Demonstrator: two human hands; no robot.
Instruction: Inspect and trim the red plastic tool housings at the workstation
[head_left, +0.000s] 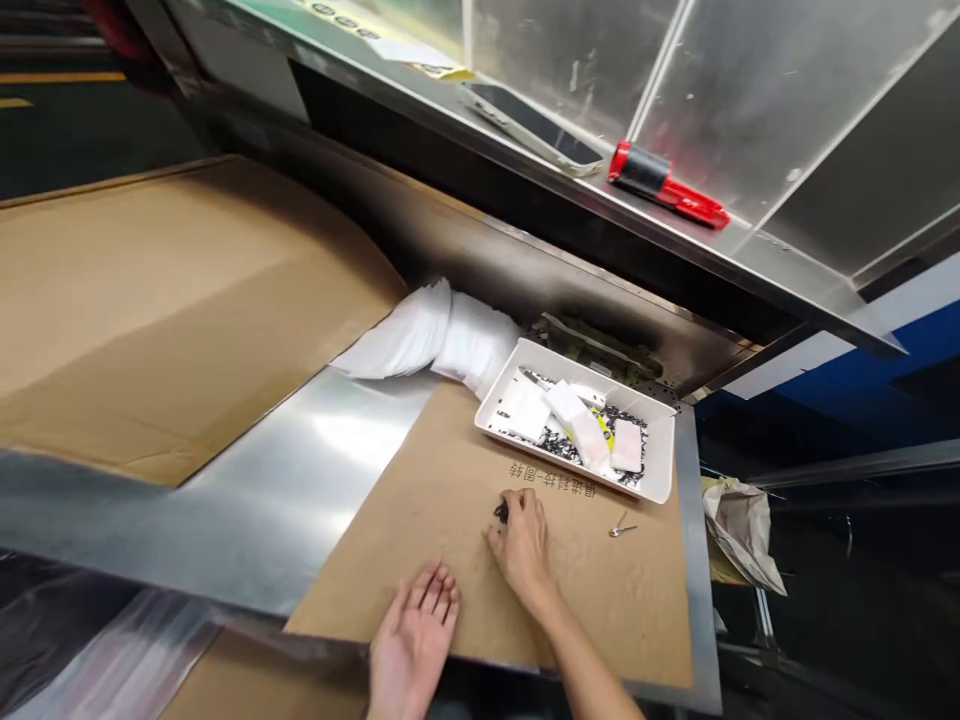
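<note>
My right hand [523, 552] is over a brown cardboard sheet [450, 480], fingers curled down around a few small black pieces [501, 511]. Those pieces show at its fingertips, too small to name more exactly. My left hand [415, 640] is beside it at the sheet's near edge, palm up, fingers stretched out, with nothing in it. Beyond the right hand stands a white tray [652, 490] holding many tiny black parts [555, 440], white blocks or pads [576, 420] and a yellow item. A small metal piece, perhaps keys [621, 527], lies right of the hand.
A stack of white sheets [420, 330] leans behind the cardboard, beside a large brown carton [172, 320] at left. Above, a metal shelf [810, 265] carries a phone [532, 125] and a red-and-black tool [667, 185]. A crumpled bag [742, 530] hangs off the right side.
</note>
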